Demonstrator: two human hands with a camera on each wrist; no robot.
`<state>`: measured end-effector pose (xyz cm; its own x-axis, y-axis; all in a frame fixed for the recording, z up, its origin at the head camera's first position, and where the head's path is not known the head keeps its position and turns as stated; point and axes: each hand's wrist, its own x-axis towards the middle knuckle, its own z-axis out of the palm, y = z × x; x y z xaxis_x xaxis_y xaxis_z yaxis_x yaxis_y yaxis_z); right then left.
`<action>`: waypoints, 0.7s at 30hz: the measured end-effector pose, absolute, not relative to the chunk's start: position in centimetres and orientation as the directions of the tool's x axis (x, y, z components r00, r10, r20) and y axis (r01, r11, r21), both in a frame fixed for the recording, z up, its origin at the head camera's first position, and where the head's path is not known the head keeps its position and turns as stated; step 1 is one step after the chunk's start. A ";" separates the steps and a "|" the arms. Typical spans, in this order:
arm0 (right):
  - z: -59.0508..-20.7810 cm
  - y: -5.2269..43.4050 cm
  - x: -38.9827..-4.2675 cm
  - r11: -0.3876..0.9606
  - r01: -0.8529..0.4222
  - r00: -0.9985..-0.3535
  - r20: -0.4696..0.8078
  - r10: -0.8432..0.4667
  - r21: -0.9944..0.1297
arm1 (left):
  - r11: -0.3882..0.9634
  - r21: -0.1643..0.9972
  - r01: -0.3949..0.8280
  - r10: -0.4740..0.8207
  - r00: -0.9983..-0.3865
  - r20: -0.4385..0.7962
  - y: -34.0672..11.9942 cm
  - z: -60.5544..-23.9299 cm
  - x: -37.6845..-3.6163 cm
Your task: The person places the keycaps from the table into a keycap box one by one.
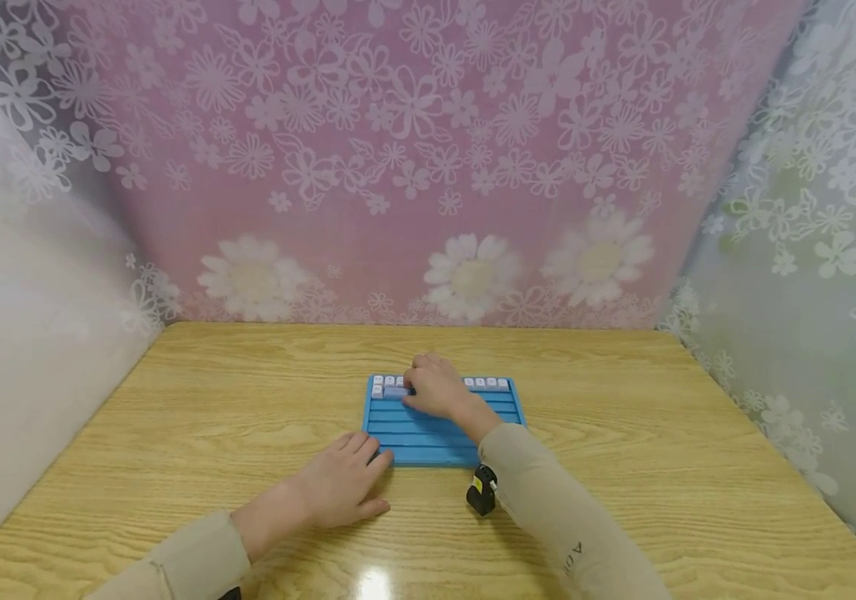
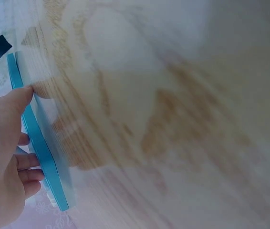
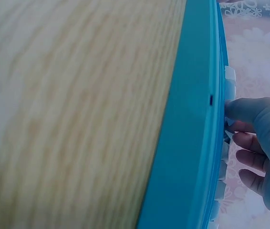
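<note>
A blue tray (image 1: 428, 457) with ridged rows lies flat on the wooden table. White and pale keycaps (image 1: 486, 383) line its back row. A wider lilac keycap (image 1: 396, 392) sits in the second row at left, beside a small one. My right hand (image 1: 438, 387) reaches over the back rows, and thumb and forefinger pinch a small keycap there, largely hidden by the hand. The right wrist view has the thumb (image 3: 242, 109) right at the row of keycaps. With fingers loosely extended, my left hand (image 1: 345, 479) rests at the tray's front left corner.
The wooden table (image 1: 247, 375) extends around the tray on all sides. A pink flowered curtain (image 1: 428, 183) hangs behind it, with pale flowered sheets (image 1: 840, 250) at the sides. A black wrist camera (image 1: 483, 492) hangs under the right sleeve, near the tray's front edge.
</note>
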<state>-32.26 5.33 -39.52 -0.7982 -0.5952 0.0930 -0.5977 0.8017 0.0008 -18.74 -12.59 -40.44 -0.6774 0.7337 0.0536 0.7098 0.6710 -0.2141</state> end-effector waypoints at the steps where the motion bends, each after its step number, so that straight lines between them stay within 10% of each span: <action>1: -39.5 5.3 -32.3 0.801 -0.598 -0.798 0.095 -0.596 0.001 | 0.670 -0.216 0.710 0.734 -0.677 0.053 -12.6 -40.4 -18.7; 21: -39.1 5.7 -32.2 0.777 -0.628 -0.776 0.111 -0.621 -0.042 | 0.675 -0.198 0.710 0.730 -0.682 0.045 -12.6 -40.4 -18.7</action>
